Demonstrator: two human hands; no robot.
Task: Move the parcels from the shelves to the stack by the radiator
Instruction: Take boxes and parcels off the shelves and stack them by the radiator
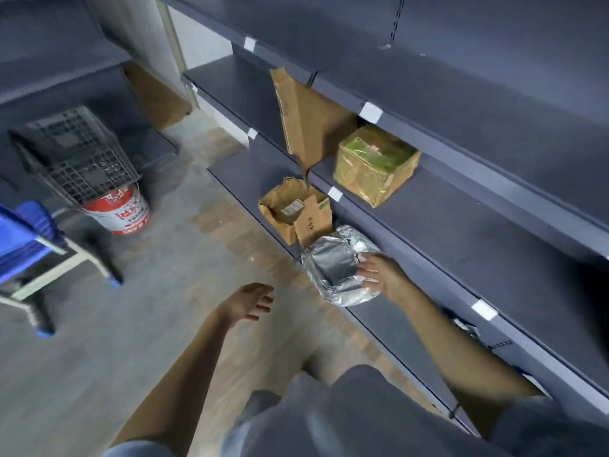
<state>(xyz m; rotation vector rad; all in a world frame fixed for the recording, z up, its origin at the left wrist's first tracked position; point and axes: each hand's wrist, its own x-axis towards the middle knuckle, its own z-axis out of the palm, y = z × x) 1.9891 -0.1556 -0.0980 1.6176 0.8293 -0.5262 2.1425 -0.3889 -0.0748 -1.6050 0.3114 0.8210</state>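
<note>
My right hand (379,275) is down at the lower shelf (461,245), fingers spread and laid against the near side of the silver plastic parcel (336,275). The grip is wide, not closed round anything: I am touching the wrapping, perhaps just starting to gather it, though the blur makes the exact contact hard to read. My left hand (253,303) hangs out over the floor (131,324), loosely curled and holding nothing.

The silver parcel sits at the front edge of the shelf, partly overhanging it. Just beyond it on the same level is an open brown carton (290,209) with its flaps up. One shelf higher sits a box wrapped in yellowish tape (375,164), and beside that a flattened piece of cardboard (303,117) leans out over the shelf edge.

As for progress, I judge most of the shelving already cleared: the long runs of dark shelf in view carry nothing else. What remains here looks like three parcels, maybe four if the loose cardboard counts. Neither the radiator nor the stack is in view, so I cannot say how much has landed there.

Off to the left stand a dark wire basket (82,159) on a red-and-white bucket (118,209).
</note>
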